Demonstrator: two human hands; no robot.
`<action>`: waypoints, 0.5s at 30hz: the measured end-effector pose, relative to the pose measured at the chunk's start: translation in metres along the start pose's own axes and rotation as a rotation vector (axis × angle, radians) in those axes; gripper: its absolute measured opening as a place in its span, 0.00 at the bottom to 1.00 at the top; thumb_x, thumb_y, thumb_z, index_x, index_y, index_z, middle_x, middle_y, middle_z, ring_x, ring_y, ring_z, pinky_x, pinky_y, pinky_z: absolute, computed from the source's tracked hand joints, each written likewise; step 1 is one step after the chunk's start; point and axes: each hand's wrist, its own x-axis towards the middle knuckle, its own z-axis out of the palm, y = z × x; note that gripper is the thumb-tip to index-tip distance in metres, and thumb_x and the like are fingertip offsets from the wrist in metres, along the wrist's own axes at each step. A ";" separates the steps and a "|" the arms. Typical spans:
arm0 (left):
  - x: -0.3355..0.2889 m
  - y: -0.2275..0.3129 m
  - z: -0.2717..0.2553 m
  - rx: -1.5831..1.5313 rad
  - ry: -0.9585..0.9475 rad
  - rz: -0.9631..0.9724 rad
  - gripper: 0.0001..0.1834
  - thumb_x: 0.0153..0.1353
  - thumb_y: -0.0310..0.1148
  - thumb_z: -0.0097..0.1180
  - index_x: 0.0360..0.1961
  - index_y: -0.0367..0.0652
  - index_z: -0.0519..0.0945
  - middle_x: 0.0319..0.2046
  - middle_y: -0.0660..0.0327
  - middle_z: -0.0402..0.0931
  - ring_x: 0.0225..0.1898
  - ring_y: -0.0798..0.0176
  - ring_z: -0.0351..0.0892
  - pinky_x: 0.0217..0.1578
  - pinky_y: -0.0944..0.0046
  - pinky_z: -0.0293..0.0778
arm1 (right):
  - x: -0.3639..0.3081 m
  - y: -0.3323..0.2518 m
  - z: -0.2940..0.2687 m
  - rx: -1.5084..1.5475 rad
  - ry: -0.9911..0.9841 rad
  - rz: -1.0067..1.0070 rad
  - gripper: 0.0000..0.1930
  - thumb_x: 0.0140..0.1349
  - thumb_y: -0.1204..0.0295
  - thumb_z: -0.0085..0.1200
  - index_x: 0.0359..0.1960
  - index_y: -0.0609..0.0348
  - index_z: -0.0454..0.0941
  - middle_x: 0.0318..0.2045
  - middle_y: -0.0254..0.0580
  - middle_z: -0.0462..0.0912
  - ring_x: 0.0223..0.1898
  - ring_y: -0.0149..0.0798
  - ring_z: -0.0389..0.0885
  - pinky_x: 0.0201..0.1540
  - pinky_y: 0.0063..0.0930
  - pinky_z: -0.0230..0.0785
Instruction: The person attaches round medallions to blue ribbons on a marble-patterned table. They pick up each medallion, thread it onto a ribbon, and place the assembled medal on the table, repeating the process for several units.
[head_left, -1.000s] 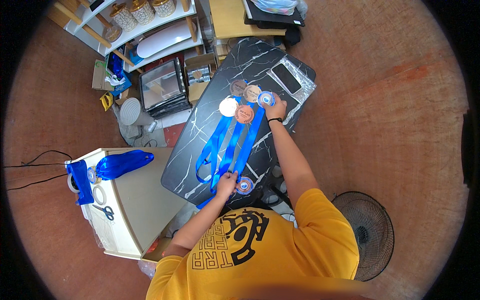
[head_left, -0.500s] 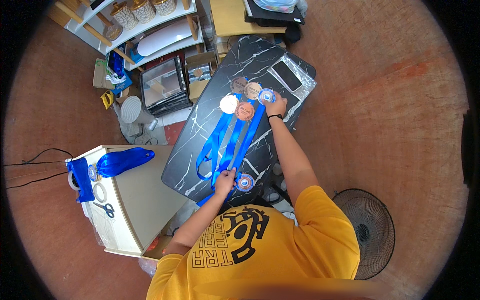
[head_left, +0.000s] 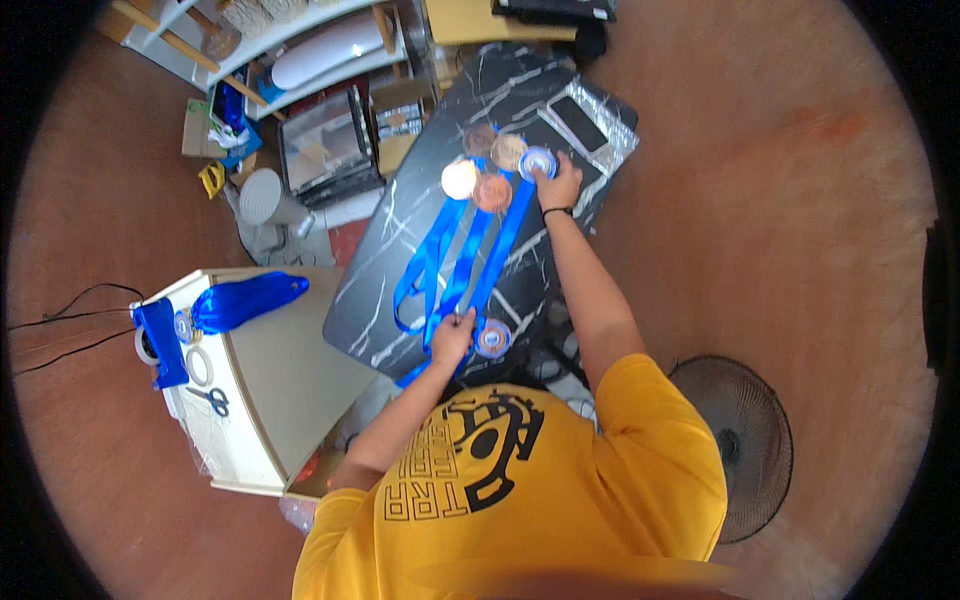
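Note:
Several medals with blue ribbons lie on a black marble-patterned table [head_left: 400, 255]. My right hand [head_left: 562, 186] is closed on the edge of a blue-and-white medal [head_left: 538, 163], thumb on its face. Next to it are a shiny pale medal [head_left: 460, 179], a copper medal [head_left: 493, 193], a tan medal [head_left: 509, 152] and a dark medal [head_left: 481, 140]. Nearer me, my left hand [head_left: 452, 340] pinches the blue ribbon [head_left: 484, 292]. Another round blue-rimmed medal [head_left: 493, 338] rests just right of that hand.
A phone [head_left: 578, 123] sits on a silvery wrapper at the far right of the table. On the white cabinet [head_left: 245, 440] at left are scissors [head_left: 210, 400], a tape roll [head_left: 200, 367] and a blue ribbon bundle [head_left: 250, 302]. A fan [head_left: 745, 450] stands at my right.
The whole scene sits slightly higher in the picture and is blurrier, as the view has tilted. Both hands keep their holds, and the medals stay in much the same arrangement.

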 end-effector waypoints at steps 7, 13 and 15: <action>0.002 0.002 -0.009 -0.004 0.021 -0.045 0.28 0.60 0.59 0.52 0.22 0.42 0.72 0.12 0.61 0.70 0.10 0.67 0.67 0.12 0.67 0.61 | -0.109 -0.002 -0.075 -0.157 -0.781 -0.108 0.14 0.41 0.67 0.70 0.28 0.56 0.78 0.28 0.45 0.76 0.39 0.47 0.77 0.40 0.39 0.71; -0.006 0.017 -0.020 0.208 0.088 -0.005 0.29 0.60 0.57 0.53 0.24 0.38 0.73 0.18 0.54 0.75 0.24 0.54 0.77 0.26 0.58 0.70 | -0.233 -0.006 -0.116 -0.462 -0.985 -0.199 0.31 0.42 0.67 0.71 0.47 0.55 0.67 0.47 0.49 0.70 0.50 0.57 0.73 0.46 0.46 0.72; -0.027 0.021 -0.020 0.355 0.109 0.196 0.25 0.58 0.53 0.57 0.28 0.38 0.75 0.20 0.53 0.75 0.26 0.50 0.78 0.29 0.57 0.71 | -0.250 0.001 -0.114 -0.398 -0.877 -0.273 0.28 0.43 0.69 0.69 0.45 0.56 0.67 0.46 0.49 0.70 0.51 0.56 0.73 0.45 0.46 0.72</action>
